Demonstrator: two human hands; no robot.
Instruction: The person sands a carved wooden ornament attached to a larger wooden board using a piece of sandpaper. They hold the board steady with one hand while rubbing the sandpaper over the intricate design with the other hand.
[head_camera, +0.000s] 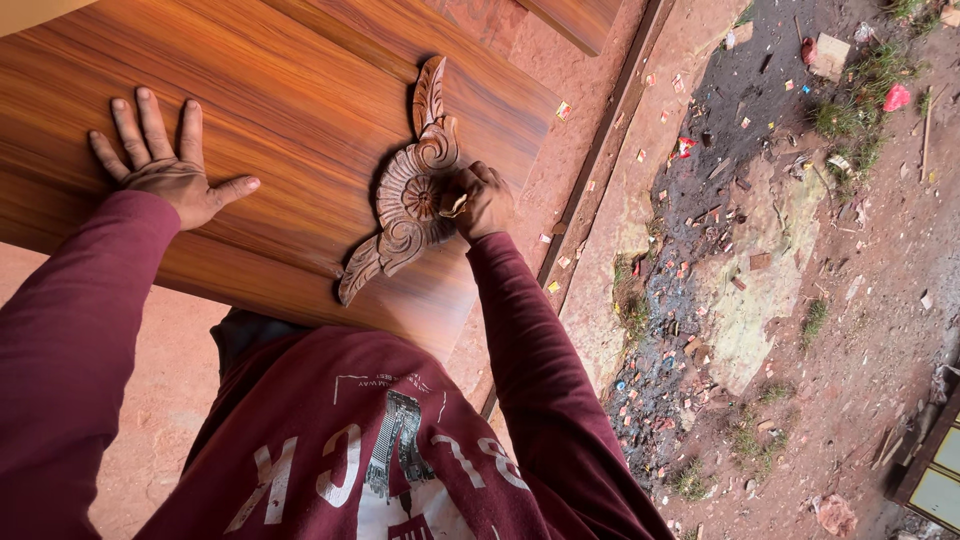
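A carved wooden ornament (405, 195) with scrolls and a rosette lies on a glossy striped wooden panel (290, 110). My right hand (482, 198) is closed at the ornament's right edge, pressing a small pale object against the carving; what that object is I cannot tell. My left hand (165, 165) lies flat on the panel to the left, fingers spread, holding nothing. Both arms wear maroon sleeves.
The panel's edge runs along a reddish concrete strip (600, 200). To the right is bare dirt ground (800, 300) strewn with litter, stones and tufts of grass. A dark framed object (930, 470) stands at the lower right corner.
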